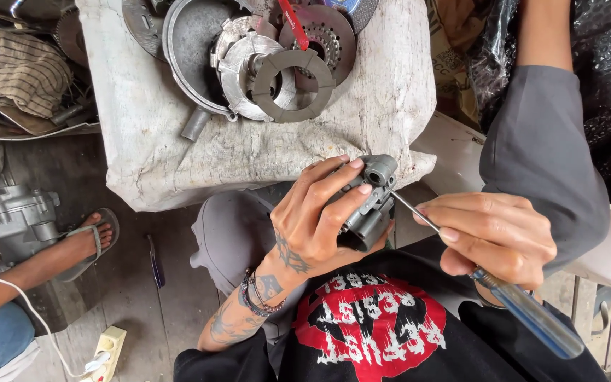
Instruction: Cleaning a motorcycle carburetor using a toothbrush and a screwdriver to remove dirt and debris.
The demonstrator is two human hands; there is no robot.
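The left hand (312, 219) is gripping a small grey cast-metal pump body (368, 201) above the lap, while the right hand (493, 237) is clenching a blue-handled screwdriver (525, 311), its tip meeting the part's side. It looks like a screw is being worked; next calls for steady axial pressure. Beyond, clutch discs (293, 83) are lying on the cloth-covered desk (383, 106)

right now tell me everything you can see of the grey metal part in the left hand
The grey metal part looks like a small cast housing, dull and matte, with a round tube-like port at its top end and a rounded body below. The left hand wraps around it, fingers across its front, holding it tilted above the person's lap. The thin shaft of a screwdriver, gripped by the right hand, meets its right side.
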